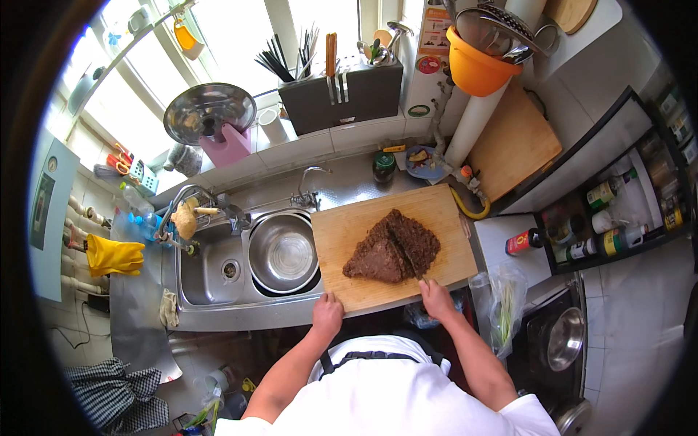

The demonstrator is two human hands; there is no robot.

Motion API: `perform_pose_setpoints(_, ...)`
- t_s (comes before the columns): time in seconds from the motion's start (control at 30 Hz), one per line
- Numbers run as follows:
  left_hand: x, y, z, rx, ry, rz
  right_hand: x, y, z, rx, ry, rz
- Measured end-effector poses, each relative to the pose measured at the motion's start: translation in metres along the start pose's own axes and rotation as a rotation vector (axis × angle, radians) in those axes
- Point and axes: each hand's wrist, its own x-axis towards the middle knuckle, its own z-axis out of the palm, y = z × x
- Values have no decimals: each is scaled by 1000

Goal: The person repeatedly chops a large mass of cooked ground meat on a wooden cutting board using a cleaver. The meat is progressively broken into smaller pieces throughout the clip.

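Observation:
A wooden cutting board (pixel 343 234) lies across the counter, its left end reaching the sink. Brown minced meat (pixel 376 256) is spread on it in a flat, roughly triangular heap. The dark blade of a knife (pixel 406 252) runs through the heap, dividing it into two parts. My right hand (pixel 436 300) is closed round the knife's handle at the near edge of the board. At the board's near left corner, my left hand (pixel 328 315) grips the edge.
A steel bowl (pixel 283 252) sits in the right basin of the sink (pixel 210 294). Behind the board stand a green-lidded jar (pixel 384 166) and a blue plate (pixel 424 171) with scraps. A red-labelled bottle (pixel 523 241) and bagged green stalks (pixel 507 310) are at the right.

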Motion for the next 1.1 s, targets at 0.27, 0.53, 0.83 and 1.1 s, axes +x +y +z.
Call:
perform_pose_setpoints(0.27,-4,1,12,36,31,3,13,5,-28,-188,-251,-57)
perform_pose_setpoints(0.53,-1,-3,9,53,18,-23,14,6,-40,-121,-248,-204)
perform_pose_setpoints(0.83,1,1,2,31,-20,-31,27,12,-48,-228,-304,-154)
perform_pose_setpoints(1.1,-3,2,6,26,46,0,18,13,-43,-212,-326,-159)
